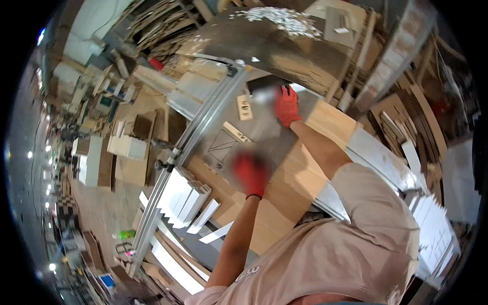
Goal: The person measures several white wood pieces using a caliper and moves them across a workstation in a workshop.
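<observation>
My right hand [287,107], in a red glove with dark fingertips, lies at the far edge of a grey work surface [267,124]. Its visible fingers look stretched out, beside a pale, blurred patch. Nearer to me, my left hand [249,173], also red-gloved, is over the same surface; blur hides its fingers and anything in them. Between the hands and the metal rail [203,117] lie a small pale wooden piece [244,107] with dark writing and a narrow wooden strip [237,131]. Dark lines are drawn on the grey surface near the left hand.
A stack of white strips [185,198] stands by the rail, left of my forearm. Brown board [284,190] spans the near side. White scraps [284,20] lie on the dark table beyond. White panels [432,239] lean at right. A slanted post [396,48] rises far right.
</observation>
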{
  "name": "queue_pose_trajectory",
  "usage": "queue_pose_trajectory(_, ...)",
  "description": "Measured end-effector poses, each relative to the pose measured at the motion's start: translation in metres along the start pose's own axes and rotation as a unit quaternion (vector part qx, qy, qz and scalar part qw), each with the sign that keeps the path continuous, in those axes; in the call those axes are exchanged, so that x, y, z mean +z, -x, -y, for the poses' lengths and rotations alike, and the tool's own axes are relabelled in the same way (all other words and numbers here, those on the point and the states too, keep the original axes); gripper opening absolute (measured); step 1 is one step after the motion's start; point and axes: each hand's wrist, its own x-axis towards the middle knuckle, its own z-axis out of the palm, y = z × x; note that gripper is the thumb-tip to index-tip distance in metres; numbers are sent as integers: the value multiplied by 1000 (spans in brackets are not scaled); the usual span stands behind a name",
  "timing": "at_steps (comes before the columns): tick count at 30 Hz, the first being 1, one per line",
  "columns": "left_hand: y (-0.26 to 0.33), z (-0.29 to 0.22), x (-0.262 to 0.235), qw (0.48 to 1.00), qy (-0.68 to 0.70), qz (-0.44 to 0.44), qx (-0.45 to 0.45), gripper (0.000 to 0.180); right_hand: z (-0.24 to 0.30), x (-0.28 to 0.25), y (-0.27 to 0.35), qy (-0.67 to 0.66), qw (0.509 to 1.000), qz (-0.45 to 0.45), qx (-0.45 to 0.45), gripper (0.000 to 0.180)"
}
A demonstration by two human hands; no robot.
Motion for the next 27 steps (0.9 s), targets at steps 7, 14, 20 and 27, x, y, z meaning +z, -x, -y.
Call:
queue_pose_trajectory(7, -5, 6, -1, 1000, -1, 7, -8, 64, -34, -6, -18, 59, 964, 39, 257, 71)
queue_pose_trajectory(14, -1, 8, 9, 999, 5, -47, 27, 63, -69, -13, -17, -15, 980, 72, 185, 69)
queue_pose_trajectory(20, -1, 6, 2, 998, 46, -11, 28, 61, -79, -14, 0, -28, 988, 88, 124, 63)
queue_pose_trajectory(27, 9, 3, 4, 997, 74, -23, -12, 48, -105, 9, -17, -173, 963, 206, -28, 75)
